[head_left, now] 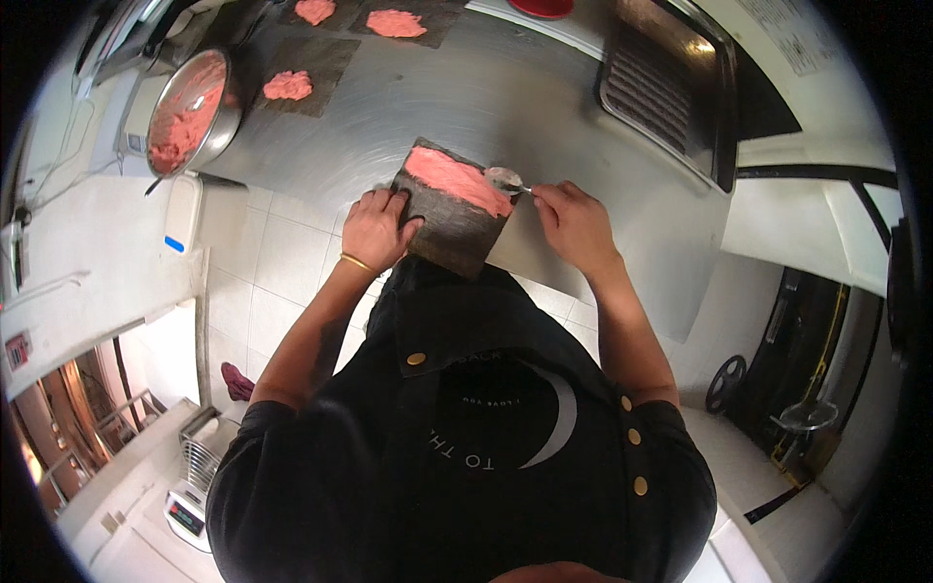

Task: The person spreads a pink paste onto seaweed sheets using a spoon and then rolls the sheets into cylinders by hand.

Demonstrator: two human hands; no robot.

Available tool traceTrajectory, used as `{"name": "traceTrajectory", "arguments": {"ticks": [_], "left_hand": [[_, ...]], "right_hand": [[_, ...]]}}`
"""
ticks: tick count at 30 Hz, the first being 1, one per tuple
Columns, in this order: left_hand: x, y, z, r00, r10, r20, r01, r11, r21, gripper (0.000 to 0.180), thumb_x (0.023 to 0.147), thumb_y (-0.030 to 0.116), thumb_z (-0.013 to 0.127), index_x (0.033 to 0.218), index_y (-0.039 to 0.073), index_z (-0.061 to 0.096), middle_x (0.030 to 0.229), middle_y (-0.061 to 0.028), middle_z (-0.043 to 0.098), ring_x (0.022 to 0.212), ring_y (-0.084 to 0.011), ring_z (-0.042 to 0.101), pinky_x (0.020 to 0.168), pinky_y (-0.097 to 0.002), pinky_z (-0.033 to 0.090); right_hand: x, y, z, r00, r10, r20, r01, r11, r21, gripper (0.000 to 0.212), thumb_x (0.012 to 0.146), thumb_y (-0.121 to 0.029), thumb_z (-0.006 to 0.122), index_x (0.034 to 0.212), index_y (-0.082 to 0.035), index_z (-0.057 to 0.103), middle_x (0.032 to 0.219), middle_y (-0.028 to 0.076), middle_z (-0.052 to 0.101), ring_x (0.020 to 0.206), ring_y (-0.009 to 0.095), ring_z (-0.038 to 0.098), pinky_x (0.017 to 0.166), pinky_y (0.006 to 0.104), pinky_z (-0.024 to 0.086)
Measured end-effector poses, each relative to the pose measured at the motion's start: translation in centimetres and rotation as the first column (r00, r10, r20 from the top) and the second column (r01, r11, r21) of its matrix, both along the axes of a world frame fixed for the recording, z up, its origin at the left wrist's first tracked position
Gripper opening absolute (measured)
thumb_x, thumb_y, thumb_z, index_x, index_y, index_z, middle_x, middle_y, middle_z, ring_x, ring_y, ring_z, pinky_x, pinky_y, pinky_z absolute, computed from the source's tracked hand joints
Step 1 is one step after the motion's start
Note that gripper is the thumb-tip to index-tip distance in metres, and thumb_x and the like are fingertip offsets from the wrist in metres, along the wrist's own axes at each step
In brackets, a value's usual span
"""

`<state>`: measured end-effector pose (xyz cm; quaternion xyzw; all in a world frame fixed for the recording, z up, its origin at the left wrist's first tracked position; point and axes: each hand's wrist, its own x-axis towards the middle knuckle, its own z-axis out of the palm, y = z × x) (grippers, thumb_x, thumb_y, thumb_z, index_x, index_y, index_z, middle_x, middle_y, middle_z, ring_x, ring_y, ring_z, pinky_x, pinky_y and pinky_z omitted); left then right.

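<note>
Currently: one band of pink paste (449, 177), spread on a dark sheet (445, 236) at the near edge of the desk (335, 146), between my left hand (377, 231) and right hand (577, 225). Long axis: slanting from far left to near right. Right hand: fingers closed on the handle of a spoon (501, 179), tip at the band's right end, the nearer hand there. Left hand: on the sheet's left edge; whether pinching, I cannot tell.

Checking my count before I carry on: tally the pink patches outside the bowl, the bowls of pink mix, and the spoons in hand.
Pink patches: 4
Bowl: 1
Held spoon: 1
Total: 6
</note>
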<state>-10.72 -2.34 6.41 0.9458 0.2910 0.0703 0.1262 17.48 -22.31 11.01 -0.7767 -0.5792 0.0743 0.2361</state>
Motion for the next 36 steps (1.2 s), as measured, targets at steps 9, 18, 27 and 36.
{"name": "traceTrajectory", "arguments": {"ticks": [9, 18, 27, 36], "left_hand": [[1.5, 8.6, -0.1, 0.997, 0.04, -0.06, -0.032, 0.991, 0.127, 0.047, 0.092, 0.031, 0.076, 0.135, 0.013, 0.069, 0.125, -0.0106, 0.068, 0.123, -0.0331, 0.062, 0.1, -0.0457, 0.053], [0.6, 5.3, -2.0, 0.995, 0.082, 0.063, -0.079, 0.996, -0.041, 0.05, 0.088, 0.029, 0.08, 0.133, 0.01, 0.071, 0.136, -0.0142, 0.065, 0.127, -0.0343, 0.062, 0.108, -0.0421, 0.052], [0.6, 5.1, -2.2, 0.995, 0.088, 0.054, -0.086, 0.996, -0.036, 0.05, 0.088, 0.029, 0.08, 0.134, 0.009, 0.07, 0.138, -0.0146, 0.064, 0.13, -0.0341, 0.06, 0.111, -0.0415, 0.05], [0.6, 5.0, -2.1, 0.995, 0.087, 0.052, -0.086, 0.996, -0.024, 0.05, 0.089, 0.028, 0.08, 0.134, 0.009, 0.07, 0.138, -0.0147, 0.064, 0.13, -0.0338, 0.06, 0.112, -0.041, 0.049]], "right_hand": [[1.3, 8.0, 3.2, 0.935, 0.337, 0.115, -0.29, 0.909, -0.301, 0.019, 0.098, -0.019, 0.06, 0.107, -0.013, 0.076, 0.1, 0.014, 0.073, 0.095, 0.036, 0.072, 0.082, 0.0504, 0.058], [-0.9, 9.3, 1.8, 0.831, 0.545, 0.111, -0.425, 0.75, -0.507, 0.018, 0.097, -0.019, 0.06, 0.104, -0.016, 0.076, 0.095, 0.013, 0.072, 0.094, 0.037, 0.07, 0.083, 0.0503, 0.056], [-2.0, 11.4, 3.9, 0.853, 0.513, 0.097, -0.427, 0.793, -0.435, 0.026, 0.09, -0.011, 0.059, 0.108, -0.013, 0.078, 0.099, 0.017, 0.075, 0.099, 0.039, 0.074, 0.085, 0.0535, 0.057], [-0.3, 9.7, 4.5, 0.842, 0.516, 0.156, -0.401, 0.793, -0.459, 0.019, 0.096, -0.019, 0.059, 0.103, -0.014, 0.076, 0.094, 0.015, 0.072, 0.094, 0.038, 0.071, 0.081, 0.0529, 0.056]]}}
